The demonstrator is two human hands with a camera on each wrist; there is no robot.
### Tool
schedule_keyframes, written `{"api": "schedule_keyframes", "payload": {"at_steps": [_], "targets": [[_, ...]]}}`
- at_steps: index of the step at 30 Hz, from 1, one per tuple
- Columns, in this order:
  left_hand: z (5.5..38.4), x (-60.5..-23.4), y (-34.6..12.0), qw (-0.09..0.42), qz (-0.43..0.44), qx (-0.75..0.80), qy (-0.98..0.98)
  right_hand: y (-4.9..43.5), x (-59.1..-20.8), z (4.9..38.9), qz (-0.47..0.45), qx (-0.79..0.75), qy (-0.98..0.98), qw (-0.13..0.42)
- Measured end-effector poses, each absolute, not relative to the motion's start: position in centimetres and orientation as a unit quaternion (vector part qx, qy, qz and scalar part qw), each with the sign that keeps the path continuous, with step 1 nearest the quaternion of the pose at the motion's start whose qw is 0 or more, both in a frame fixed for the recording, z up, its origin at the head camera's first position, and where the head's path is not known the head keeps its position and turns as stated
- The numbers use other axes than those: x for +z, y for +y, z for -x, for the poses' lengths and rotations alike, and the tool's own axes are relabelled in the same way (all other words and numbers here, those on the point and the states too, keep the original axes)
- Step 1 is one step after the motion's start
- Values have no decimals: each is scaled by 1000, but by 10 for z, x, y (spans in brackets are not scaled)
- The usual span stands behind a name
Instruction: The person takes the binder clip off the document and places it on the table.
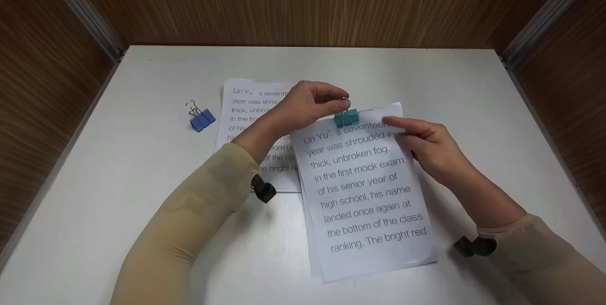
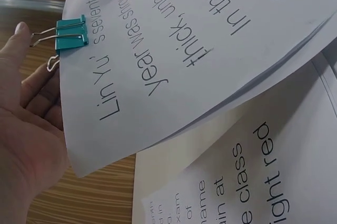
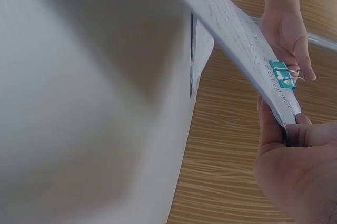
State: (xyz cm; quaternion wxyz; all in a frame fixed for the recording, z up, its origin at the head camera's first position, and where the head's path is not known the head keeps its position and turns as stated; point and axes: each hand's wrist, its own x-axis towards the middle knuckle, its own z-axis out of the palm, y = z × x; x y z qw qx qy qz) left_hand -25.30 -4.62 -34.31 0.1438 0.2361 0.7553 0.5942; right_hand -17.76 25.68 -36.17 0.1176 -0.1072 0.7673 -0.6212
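Note:
A teal binder clip [image 1: 346, 118] sits on the top edge of a printed paper stack [image 1: 369, 191], its wire handles sticking out past the edge. My left hand [image 1: 307, 103] is at those handles. In the left wrist view, the left thumb [image 2: 18, 40] stands straight just beside a handle loop, and the other fingers lie behind the clip and paper. My right hand [image 1: 431, 148] pinches the stack near its top right corner, index finger on the front. In the right wrist view, the right hand [image 3: 300, 166] grips the edge, fingers behind the sheets. The stack is tilted, its top raised.
A second printed paper stack [image 1: 258, 130] lies on the white table [image 1: 94, 191] behind my left forearm, partly covered. To its left rests a blue binder clip [image 1: 202, 120] with its handles up. Wood-grain panels [image 1: 303, 6] stand around the table's back and sides.

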Motion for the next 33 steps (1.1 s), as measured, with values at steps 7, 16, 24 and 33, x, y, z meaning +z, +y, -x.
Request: {"api": "schedule_keyframes", "payload": {"at_steps": [7,16,24,33], "targets": [[251,-342,-44,153,-233,590,758,256,-362,176,102,-622,767,121],[251,-346,-43,148,-210,581,772,254,-364,176,106,-622,767,118],[248,-349,-38,108,-212,595,768,256,-367,179,101,-611,775,125],[249,-343,-46,80,-172,610,769,264,-376,183,94,-601,785,117]]}}
